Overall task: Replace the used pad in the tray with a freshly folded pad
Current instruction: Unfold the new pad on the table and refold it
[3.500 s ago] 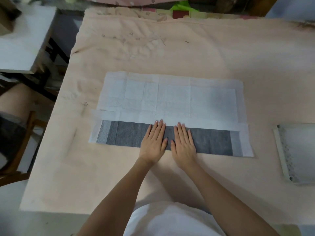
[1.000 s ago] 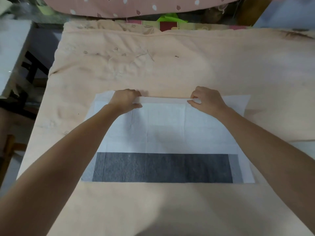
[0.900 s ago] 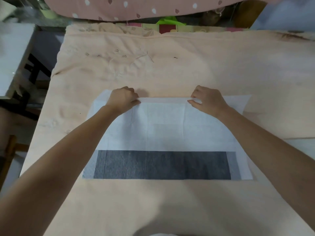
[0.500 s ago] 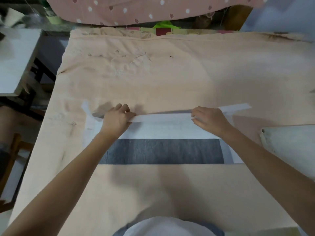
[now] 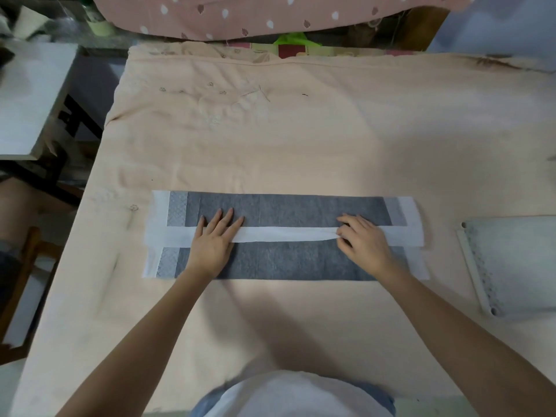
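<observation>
The fresh pad (image 5: 288,206) lies folded on the peach cloth, a long strip with two grey flaps and a white band between them. My left hand (image 5: 215,236) rests flat on the band at the left, fingers spread, palm down. My right hand (image 5: 362,237) presses on the white band at the right with its fingers bent, where the band is wrinkled. The pale tray (image 5: 472,266) sits at the right edge of the table, partly cut off by the frame. Its contents are not clear.
The peach cloth (image 5: 301,139) covers the whole table and lies bare behind the pad. A white side table (image 5: 27,97) stands at the far left. A pink spotted fabric (image 5: 270,13) hangs beyond the far edge.
Both hands pulled the pad's far edge toward me and folded it over, so a second grey flap now shows. The hands now press down on the pad's middle band.
</observation>
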